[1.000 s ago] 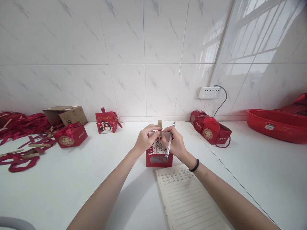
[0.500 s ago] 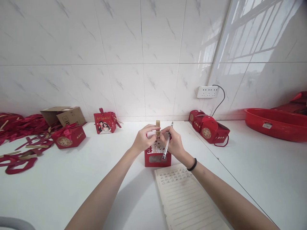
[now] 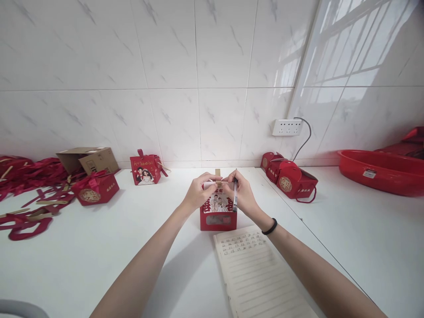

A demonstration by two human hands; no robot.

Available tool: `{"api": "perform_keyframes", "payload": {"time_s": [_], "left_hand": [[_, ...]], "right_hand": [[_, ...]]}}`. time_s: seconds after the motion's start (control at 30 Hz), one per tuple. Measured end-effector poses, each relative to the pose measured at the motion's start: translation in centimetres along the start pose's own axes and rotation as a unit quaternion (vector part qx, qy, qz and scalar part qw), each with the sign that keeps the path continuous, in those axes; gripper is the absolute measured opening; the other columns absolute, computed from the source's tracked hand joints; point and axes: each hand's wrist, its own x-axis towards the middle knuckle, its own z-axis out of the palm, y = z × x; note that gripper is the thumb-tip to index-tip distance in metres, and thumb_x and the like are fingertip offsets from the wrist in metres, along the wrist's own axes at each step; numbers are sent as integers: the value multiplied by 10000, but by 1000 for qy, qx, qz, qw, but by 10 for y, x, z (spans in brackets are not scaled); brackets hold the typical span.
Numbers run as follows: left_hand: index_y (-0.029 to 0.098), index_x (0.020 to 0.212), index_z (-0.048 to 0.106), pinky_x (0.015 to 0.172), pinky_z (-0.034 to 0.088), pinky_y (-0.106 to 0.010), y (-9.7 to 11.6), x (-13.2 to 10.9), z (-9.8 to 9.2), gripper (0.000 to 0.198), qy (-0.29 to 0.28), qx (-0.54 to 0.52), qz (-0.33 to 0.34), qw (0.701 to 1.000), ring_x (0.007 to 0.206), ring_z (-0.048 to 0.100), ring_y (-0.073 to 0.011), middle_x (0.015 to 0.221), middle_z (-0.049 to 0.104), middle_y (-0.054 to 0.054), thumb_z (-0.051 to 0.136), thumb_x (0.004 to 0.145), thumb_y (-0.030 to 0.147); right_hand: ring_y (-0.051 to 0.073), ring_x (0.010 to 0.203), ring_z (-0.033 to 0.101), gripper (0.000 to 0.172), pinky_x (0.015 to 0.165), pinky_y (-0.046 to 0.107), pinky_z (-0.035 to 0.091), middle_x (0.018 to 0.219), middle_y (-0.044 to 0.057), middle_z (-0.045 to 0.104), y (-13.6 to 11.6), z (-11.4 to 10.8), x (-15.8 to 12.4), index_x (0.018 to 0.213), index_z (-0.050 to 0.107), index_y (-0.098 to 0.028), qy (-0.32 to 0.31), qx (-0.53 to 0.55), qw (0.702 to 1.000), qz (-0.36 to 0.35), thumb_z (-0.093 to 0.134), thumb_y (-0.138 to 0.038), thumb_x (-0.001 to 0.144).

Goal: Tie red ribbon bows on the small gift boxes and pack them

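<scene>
Here's the red box [image 3: 218, 221], upright on the desk [image 3: 82, 251] straight ahead of you, gold strip [image 3: 217, 172] rising at its top, your 2 hands meeting there! Your left hand's [image 3: 199, 192] fingers pinch the top edge; your right hand's [image 3: 243, 192] clasp the pen [image 3: 235, 196]. Nearer you, the lined notebook [image 3: 258, 274]; far right, the red basin [image 3: 380, 181].

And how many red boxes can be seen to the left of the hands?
2 clearly: the gold-emblem box in front of the brown carton, and the couple-printed box near the tiled wall. More may be hidden behind these.
</scene>
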Motion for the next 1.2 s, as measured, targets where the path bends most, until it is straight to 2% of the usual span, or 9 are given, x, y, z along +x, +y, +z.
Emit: {"api": "perform_keyframes", "payload": {"time_s": [0.17, 0.37, 0.57, 0.67, 0.77, 0.83, 0.97, 1.07, 1.2], "left_hand": [[172, 844, 695, 666, 468, -250, 3, 1, 2, 219, 5, -25, -41, 999, 777, 593, -152, 854, 632, -32, 520, 711, 160], [173, 895, 675, 734, 466, -283, 3, 1, 0, 221, -4, -65, -54, 996, 846, 587, -181, 877, 635, -42, 547, 717, 204], [240, 1355, 283, 852, 449, -358, -12, -28, -5, 731, 12, -201, -97, 975, 1010, 555, -222, 1125, 571, -66, 605, 699, 261], [209, 1307, 344, 956, 392, -402, -27, -56, -9, 733, -35, -194, -136, 971, 1129, 502, -267, 1250, 522, -102, 674, 655, 261], [186, 1181, 469, 987, 371, -420, -33, -77, -13, 610, -58, -138, -178, 972, 1183, 472, -292, 1267, 517, -130, 724, 640, 303], [189, 1112, 502, 949, 411, -424, -29, -86, -16, 574, -9, -122, -209, 970, 1147, 506, -290, 1239, 537, -132, 746, 617, 345], [195, 993, 527, 897, 465, -430, 2, -101, -30, 521, 192, -167, -232, 939, 1033, 578, -259, 1163, 573, -89, 772, 571, 379], [202, 974, 534, 839, 510, -434, 37, -124, -49, 388, 304, -302, -256, 867, 917, 627, -222, 1056, 618, -59, 680, 693, 426], [140, 961, 547, 712, 565, -306, 92, -176, -78, 302, 405, -451, -313, 732, 751, 648, -170, 844, 646, -78, 493, 853, 416]], "right_hand": [[135, 609, 504, 276, 566, 256, 389, 669, -26, 556, -1, 2, 1, 702, 325, -225, -5, 63, 998, 6, 598, -258, 726], [138, 591, 501, 266, 565, 267, 394, 657, -29, 548, 1, 3, 0, 703, 329, -228, -10, 68, 998, 12, 590, -272, 725], [195, 766, 606, 208, 676, 328, 473, 812, 31, 637, -6, -8, -4, 757, 439, -220, -8, 48, 999, 20, 591, -363, 753], [213, 938, 621, 215, 809, 378, 484, 927, 64, 660, -5, -29, -9, 808, 459, -223, 61, 99, 993, 16, 532, -425, 811], [223, 955, 627, 250, 791, 380, 502, 906, 77, 662, 12, -55, -24, 766, 417, -226, 135, 52, 988, 60, 475, -461, 828], [227, 935, 629, 244, 751, 365, 506, 896, 86, 662, 28, -70, -39, 758, 411, -227, 134, -58, 982, 121, 431, -461, 823], [246, 755, 625, 176, 689, 375, 473, 783, 79, 659, 48, -84, -63, 722, 474, -226, 86, -196, 954, 208, 485, -401, 729], [253, 630, 587, 116, 647, 374, 438, 609, 46, 602, 45, -82, -66, 667, 490, -237, 47, -221, 949, 221, 540, -339, 645], [252, 579, 571, 93, 636, 366, 424, 588, 38, 587, 39, -78, -65, 689, 499, -263, -25, -278, 931, 236, 553, -330, 653]]}}
